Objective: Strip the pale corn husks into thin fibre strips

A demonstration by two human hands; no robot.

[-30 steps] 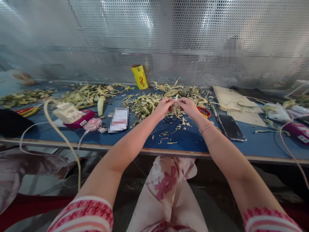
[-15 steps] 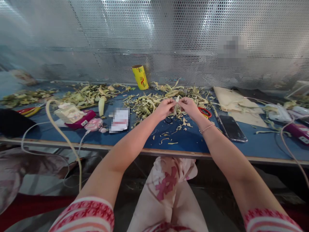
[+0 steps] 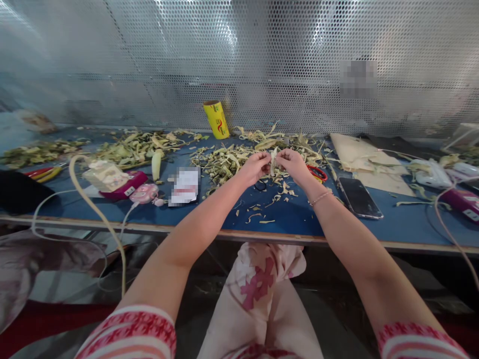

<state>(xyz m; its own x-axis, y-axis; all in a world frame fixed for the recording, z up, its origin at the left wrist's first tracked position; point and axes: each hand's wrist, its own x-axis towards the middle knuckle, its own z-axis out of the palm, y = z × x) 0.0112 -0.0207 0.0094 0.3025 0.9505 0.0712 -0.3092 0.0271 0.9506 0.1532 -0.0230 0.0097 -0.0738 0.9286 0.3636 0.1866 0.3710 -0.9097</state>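
pale husk strip (image 3: 273, 160) pinched between both hands (image 3: 275, 166)

blue table (image 3: 299, 214) | husk scraps (image 3: 224, 162) | phone (image 3: 359, 197) | yellow roll (image 3: 216, 118) | scissors (image 3: 317, 172)

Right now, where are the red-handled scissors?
In the head view, the red-handled scissors lie on the blue table, just beyond the right hand, left of the black phone.
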